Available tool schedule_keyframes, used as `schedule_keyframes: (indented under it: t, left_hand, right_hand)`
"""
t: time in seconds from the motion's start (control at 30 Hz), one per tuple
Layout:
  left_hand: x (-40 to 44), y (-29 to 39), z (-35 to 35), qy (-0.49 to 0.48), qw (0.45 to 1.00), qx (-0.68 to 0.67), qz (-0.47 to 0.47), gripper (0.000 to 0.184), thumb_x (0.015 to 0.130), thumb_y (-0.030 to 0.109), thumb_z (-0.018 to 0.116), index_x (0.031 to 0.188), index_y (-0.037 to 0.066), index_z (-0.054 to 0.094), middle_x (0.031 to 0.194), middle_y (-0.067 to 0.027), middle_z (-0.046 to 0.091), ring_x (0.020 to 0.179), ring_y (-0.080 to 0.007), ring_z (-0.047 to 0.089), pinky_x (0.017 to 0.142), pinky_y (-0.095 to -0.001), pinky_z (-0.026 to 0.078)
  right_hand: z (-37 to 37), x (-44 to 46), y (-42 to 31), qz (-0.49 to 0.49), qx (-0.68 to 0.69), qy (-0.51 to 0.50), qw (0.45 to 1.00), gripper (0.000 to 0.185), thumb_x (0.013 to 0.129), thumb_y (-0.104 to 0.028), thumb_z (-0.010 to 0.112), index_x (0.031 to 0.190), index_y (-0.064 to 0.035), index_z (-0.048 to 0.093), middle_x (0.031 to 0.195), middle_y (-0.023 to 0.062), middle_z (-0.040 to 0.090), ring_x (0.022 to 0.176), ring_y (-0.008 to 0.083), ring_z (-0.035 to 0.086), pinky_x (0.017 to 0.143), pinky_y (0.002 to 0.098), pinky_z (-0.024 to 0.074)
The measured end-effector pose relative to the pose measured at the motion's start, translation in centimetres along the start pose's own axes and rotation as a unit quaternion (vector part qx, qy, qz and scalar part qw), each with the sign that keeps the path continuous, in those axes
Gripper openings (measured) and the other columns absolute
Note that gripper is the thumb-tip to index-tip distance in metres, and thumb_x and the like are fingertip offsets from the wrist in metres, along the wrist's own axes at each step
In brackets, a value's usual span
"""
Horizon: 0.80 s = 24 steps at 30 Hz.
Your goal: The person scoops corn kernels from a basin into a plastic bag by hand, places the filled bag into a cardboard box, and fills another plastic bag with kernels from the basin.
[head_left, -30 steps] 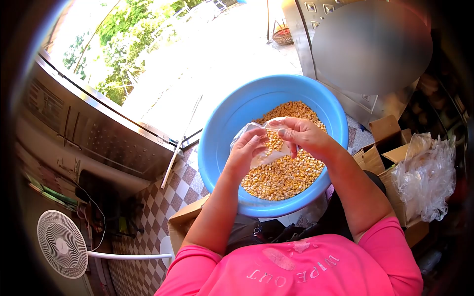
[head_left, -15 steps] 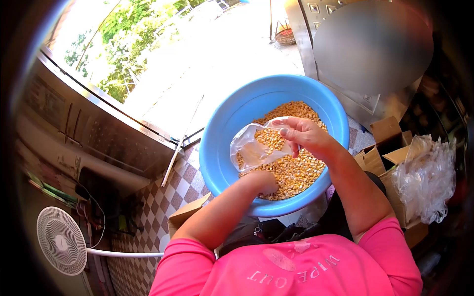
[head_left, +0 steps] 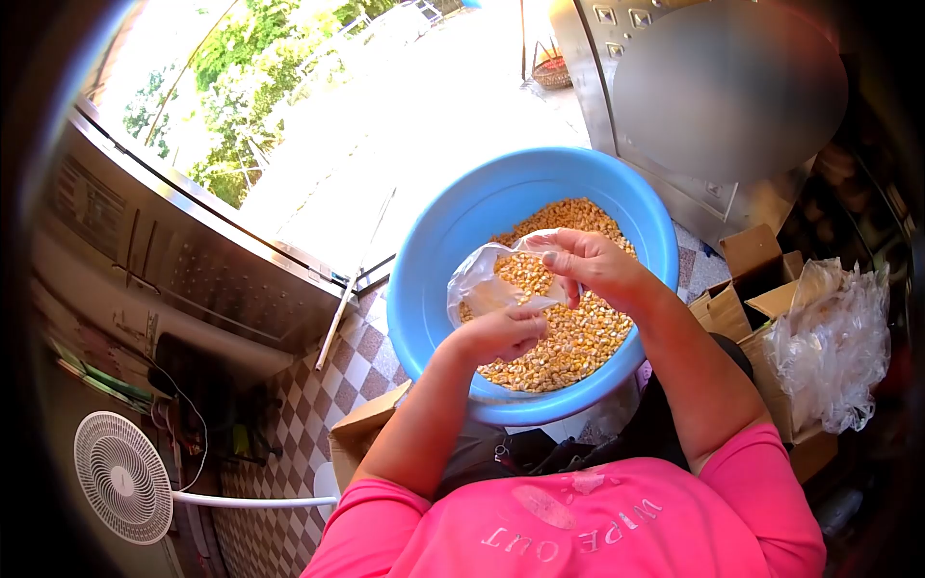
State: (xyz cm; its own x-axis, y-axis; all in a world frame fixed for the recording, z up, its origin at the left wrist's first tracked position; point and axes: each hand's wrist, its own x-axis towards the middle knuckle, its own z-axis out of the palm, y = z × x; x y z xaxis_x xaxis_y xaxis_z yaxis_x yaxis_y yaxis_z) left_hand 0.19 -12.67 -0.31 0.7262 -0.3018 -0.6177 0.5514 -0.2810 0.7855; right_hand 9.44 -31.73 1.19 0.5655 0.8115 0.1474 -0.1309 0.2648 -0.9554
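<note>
A large blue basin (head_left: 421, 226) holds a heap of dried yellow corn kernels (head_left: 588, 339). Over the corn lies a clear plastic bag (head_left: 469, 285), its mouth spread and some kernels inside. My right hand (head_left: 594, 267) pinches the rim of this bag between thumb and fingers on its right side. My left hand (head_left: 501, 334) is just above the corn at the near edge of the bag's mouth, fingers curled together around corn kernels, most of them hidden by the fingers.
Right of the basin, a cardboard box (head_left: 725, 313) stands beside a bundle of clear plastic bags (head_left: 831, 342). Another cardboard flap (head_left: 366, 424) is at the left by my arm. A white fan (head_left: 123, 479) stands lower left. A metal door (head_left: 202, 250) borders the bright doorway.
My left hand has come up out of the corn and moved left and up to the bag's mouth. My right hand keeps its grip on the bag.
</note>
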Motion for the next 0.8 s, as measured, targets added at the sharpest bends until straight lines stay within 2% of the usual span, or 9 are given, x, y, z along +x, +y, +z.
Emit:
schedule_keyframes:
  t: [0.1,0.17,0.23,0.27,0.4,0.5,0.57,0.7,0.8]
  left_hand:
    - [0.2,-0.3,-1.5,0.008,0.968,-0.239,0.079,0.019,0.095,0.024,0.043,0.09,0.008,0.051,0.055,0.0034,0.039,0.041,-0.004,0.031,0.036,-0.0184,0.021]
    - [0.7,-0.8,-2.9,-0.032,0.946,-0.299,0.121,0.019,0.095,0.019,0.043,0.095,0.003,0.053,0.065,-0.0023,0.051,0.05,-0.0078,0.048,0.042,-0.0176,0.038]
    - [0.5,0.0,-2.4,0.124,0.899,-0.387,0.163,0.022,0.094,0.014,0.044,0.104,-0.004,0.052,0.087,-0.012,0.06,0.074,-0.0163,0.061,0.066,-0.0236,0.053]
    - [1.0,-1.5,-3.8,0.061,0.899,-0.379,0.21,0.027,0.094,0.011,0.044,0.111,-0.008,0.049,0.107,-0.0188,0.057,0.099,-0.0243,0.059,0.091,-0.0327,0.05]
    - [1.5,-1.9,-3.9,0.073,0.887,-0.395,0.227,0.027,0.094,0.011,0.044,0.115,-0.005,0.049,0.11,-0.0169,0.056,0.108,-0.0249,0.054,0.094,-0.0345,0.046]
    - [1.8,-2.1,-3.9,0.184,0.924,-0.143,0.302,0.032,0.094,0.015,0.044,0.121,-0.003,0.047,0.121,-0.014,0.051,0.118,-0.0247,0.046,0.098,-0.0363,0.04]
    - [1.1,-1.3,-3.2,0.165,0.887,-0.355,0.243,0.037,0.095,0.019,0.044,0.126,0.0,0.044,0.129,-0.0112,0.047,0.123,-0.0221,0.041,0.1,-0.0368,0.037]
    - [1.1,-0.8,-2.7,0.242,0.901,-0.271,0.239,0.04,0.095,0.023,0.044,0.127,-0.001,0.044,0.128,-0.0119,0.048,0.122,-0.0209,0.043,0.1,-0.0379,0.037]
    - [0.6,-0.7,-2.8,0.161,0.914,-0.269,0.257,0.036,0.095,0.022,0.044,0.123,0.0,0.048,0.118,-0.013,0.056,0.111,-0.0211,0.054,0.093,-0.0366,0.044]
  right_hand:
    - [-0.1,0.2,0.5,-0.008,-0.009,0.006,1.0,0.041,0.091,-0.023,0.053,0.124,0.0013,0.048,0.067,-0.0009,0.053,0.054,0.0042,0.05,0.05,0.0199,0.0462]
    - [0.1,0.2,0.3,-0.013,-0.004,0.009,1.0,0.041,0.091,-0.024,0.053,0.123,0.0016,0.048,0.068,-0.0001,0.054,0.053,0.0048,0.051,0.048,0.0195,0.0458]
    - [0.1,0.2,0.3,-0.017,0.002,0.012,1.0,0.041,0.091,-0.024,0.054,0.122,0.0018,0.049,0.068,0.0007,0.055,0.051,0.0053,0.051,0.047,0.0191,0.0454]
    - [0.0,0.2,0.4,-0.01,-0.002,0.008,1.0,0.041,0.091,-0.025,0.053,0.123,0.0018,0.049,0.07,0.0009,0.055,0.052,0.0053,0.051,0.047,0.0193,0.0455]
    - [0.3,-0.1,-0.3,0.006,-0.006,0.011,1.0,0.04,0.091,-0.023,0.053,0.124,0.0003,0.049,0.068,-0.0012,0.053,0.055,0.0045,0.051,0.05,0.0197,0.0465]
    - [0.2,0.1,0.2,-0.001,0.011,0.011,1.0,0.042,0.091,-0.024,0.054,0.124,0.0019,0.048,0.074,0.0012,0.056,0.052,0.0058,0.052,0.047,0.0197,0.0452]
    - [0.3,0.1,0.1,0.002,0.007,0.012,1.0,0.042,0.091,-0.024,0.054,0.124,0.0019,0.048,0.075,0.0013,0.056,0.053,0.0058,0.052,0.048,0.0196,0.0451]
    - [0.2,0.2,0.2,-0.003,-0.016,0.019,1.0,0.042,0.091,-0.024,0.054,0.124,0.0018,0.048,0.076,0.0013,0.056,0.052,0.0056,0.051,0.048,0.0195,0.0451]
    - [0.1,0.3,0.3,-0.004,-0.011,0.012,1.0,0.041,0.091,-0.023,0.053,0.124,0.0017,0.048,0.075,0.0011,0.056,0.052,0.0054,0.051,0.048,0.0196,0.0452]
